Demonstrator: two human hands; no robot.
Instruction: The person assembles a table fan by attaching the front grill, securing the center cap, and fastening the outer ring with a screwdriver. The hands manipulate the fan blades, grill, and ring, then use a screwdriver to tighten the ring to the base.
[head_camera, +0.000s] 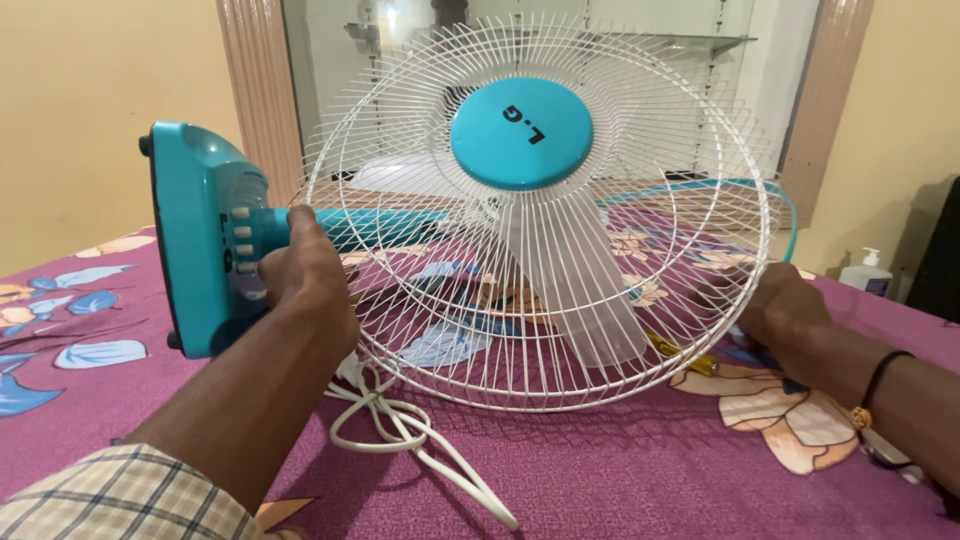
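both hands on teal table fan

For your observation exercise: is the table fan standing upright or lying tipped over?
Tipped over: the fan lies on the bedsheet, base sideways at left, gripped by the left hand.

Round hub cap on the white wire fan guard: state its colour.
Teal round hub cap, with dark lettering, clearest in the head view.
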